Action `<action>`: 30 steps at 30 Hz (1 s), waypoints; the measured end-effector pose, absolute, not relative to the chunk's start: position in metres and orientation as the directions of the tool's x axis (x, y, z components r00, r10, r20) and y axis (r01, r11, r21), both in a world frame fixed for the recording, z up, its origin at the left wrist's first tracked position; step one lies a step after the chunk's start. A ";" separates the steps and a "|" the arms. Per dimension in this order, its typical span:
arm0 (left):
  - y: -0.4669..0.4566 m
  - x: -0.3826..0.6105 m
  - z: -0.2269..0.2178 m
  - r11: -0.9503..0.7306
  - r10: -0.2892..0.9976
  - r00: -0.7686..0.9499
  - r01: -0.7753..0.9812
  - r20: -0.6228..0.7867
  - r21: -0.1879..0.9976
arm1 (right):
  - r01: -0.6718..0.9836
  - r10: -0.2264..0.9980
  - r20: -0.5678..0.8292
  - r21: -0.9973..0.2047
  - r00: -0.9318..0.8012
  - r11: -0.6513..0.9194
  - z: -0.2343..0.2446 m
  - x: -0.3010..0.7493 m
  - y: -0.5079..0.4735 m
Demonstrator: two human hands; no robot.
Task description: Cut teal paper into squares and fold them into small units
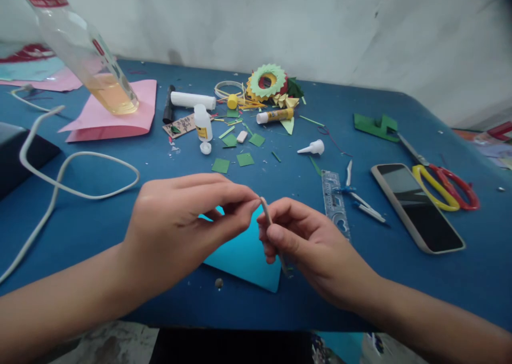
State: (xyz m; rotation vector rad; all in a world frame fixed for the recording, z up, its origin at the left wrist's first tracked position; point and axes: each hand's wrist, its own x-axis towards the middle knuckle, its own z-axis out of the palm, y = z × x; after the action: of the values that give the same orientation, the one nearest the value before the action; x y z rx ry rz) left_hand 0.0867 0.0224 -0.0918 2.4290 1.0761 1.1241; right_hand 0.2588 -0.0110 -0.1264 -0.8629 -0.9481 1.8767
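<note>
Between my hands is a thin, pale curved strip (266,212), seen nearly edge-on, so its full shape cannot be made out. My left hand (192,209) pinches its upper end with thumb and forefinger. My right hand (308,241) grips it lower down, thumb pressed against the curled fingers. Its lower end sticks out below the right hand. Under both hands a bright blue sheet of paper (244,257) lies on the table, partly hidden by them. Beyond the hands are small green paper squares (245,159) and an open white glue bottle (202,124).
On the blue table (168,300), a glass bottle (108,86) stands on pink paper (148,102) at left, near a white cable (56,185). At right lie a phone (420,209), scissors (452,188), a clear ruler (334,198) and a nozzle cap (316,147). Paper rosettes (268,81) sit at the back.
</note>
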 end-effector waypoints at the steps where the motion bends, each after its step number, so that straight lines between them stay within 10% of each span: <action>1: 0.022 0.087 -0.092 -0.700 0.710 0.439 0.526 0.551 0.483 | -0.374 0.891 -0.197 -0.854 -0.409 -0.361 -0.126 0.258 -0.011; 30: 0.018 0.087 -0.093 -0.719 0.687 0.393 0.487 0.611 0.496 | -0.421 0.878 -0.185 -0.821 -0.442 -0.385 -0.126 0.259 -0.013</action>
State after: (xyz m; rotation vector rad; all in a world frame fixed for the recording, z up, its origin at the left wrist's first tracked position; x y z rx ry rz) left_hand 0.0869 0.0183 -0.0930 2.4155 1.0396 1.2303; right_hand 0.2588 -0.0130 -0.1256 -0.7951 -0.9005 1.9260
